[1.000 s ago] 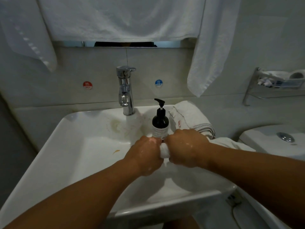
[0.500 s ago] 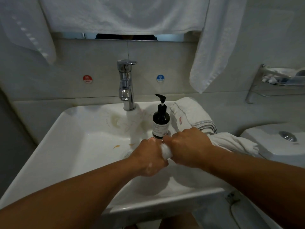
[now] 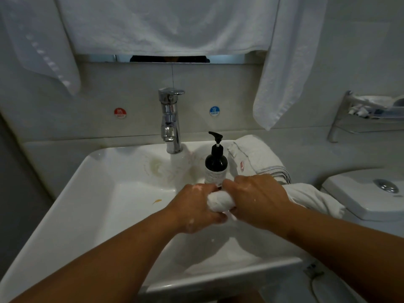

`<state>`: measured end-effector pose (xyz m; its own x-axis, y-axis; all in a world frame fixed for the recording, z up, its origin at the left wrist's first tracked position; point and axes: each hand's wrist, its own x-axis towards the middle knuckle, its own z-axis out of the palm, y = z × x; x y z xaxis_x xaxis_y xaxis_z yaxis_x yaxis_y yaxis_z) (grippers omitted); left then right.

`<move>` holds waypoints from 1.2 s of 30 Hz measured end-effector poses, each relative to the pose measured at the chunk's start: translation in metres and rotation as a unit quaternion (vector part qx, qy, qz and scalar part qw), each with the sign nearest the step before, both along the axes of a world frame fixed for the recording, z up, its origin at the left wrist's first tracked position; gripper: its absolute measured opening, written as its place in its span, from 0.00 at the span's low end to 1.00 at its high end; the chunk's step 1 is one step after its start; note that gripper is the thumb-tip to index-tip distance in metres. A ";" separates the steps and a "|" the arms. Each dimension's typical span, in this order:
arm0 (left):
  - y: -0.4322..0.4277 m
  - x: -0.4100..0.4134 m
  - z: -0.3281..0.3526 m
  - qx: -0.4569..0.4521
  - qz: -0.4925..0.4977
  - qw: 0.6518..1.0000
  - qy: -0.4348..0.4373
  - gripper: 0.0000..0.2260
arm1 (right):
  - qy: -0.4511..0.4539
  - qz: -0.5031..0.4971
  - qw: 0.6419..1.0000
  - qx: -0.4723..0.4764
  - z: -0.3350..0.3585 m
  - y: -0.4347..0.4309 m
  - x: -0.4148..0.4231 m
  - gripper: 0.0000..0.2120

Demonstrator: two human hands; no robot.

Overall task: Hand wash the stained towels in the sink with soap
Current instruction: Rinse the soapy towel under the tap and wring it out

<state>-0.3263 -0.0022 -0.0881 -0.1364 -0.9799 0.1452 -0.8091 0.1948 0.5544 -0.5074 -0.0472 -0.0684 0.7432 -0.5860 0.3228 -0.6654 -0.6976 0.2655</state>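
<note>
Bathroom wall, dim light, white hanging towels (image 3: 166, 25) draped across the top. Far left: hot sticker (image 3: 120, 112) on the tile, then the sink (image 3: 72, 200) with an orange speck (image 3: 157, 201) on the basin floor (residue off the stain, at a guess). Tap (image 3: 170, 121) is centre-back; can't tell whether water is running. My left hand (image 3: 196, 209) is over the basin, fingers curled tight round one end of the bunched towel (image 3: 219, 203). The wad sits between both fists, just above the bowl and in front of the soap bottle (image 3: 216, 165), which stands upright on the back ledge under the cold sticker (image 3: 214, 110). My right hand (image 3: 255, 197) is clamped on the other end, knuckles nearly touching the left's, with suds spots on both. The rest of that towel trails right, over the sink's edge toward the toilet cistern (image 3: 363, 193). A folded towel (image 3: 258, 158) with a red mark lies on the ledge just behind my right wrist, untouched, so I read it as next in the queue. Wall rack (image 3: 371, 110) far right, not relevant. Step in hand, as I judge it: scrubbing the soaped patch fabric-on-fabric, mid-wash, not yet rinsed. Next move calls for opening the wad to check the stain, working the fists against each other again if it shows, otherwise feeding the trailing end into the basin so it stops hanging outside and dripping. Then rinse under the tap, wring, and swap to the folded one.
</note>
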 end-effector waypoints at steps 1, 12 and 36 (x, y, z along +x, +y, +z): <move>-0.001 0.000 -0.001 0.005 0.000 1.000 -0.014 0.20 | 0.009 -0.002 0.999 0.038 0.003 0.005 -0.001 0.19; -0.004 -0.010 -0.004 -0.140 0.044 0.981 -0.124 0.14 | 0.129 -0.077 0.929 0.338 0.045 -0.010 0.034 0.22; 0.007 -0.027 0.001 0.087 0.041 0.994 0.048 0.09 | 0.086 -0.001 0.995 0.044 0.015 0.010 0.012 0.11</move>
<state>-0.3533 0.0045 -0.0875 -0.0481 -0.9987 -0.0187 -0.7596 0.0244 0.6500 -0.4950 -0.0377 -0.0532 0.7822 -0.6073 0.1389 -0.6165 -0.7222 0.3137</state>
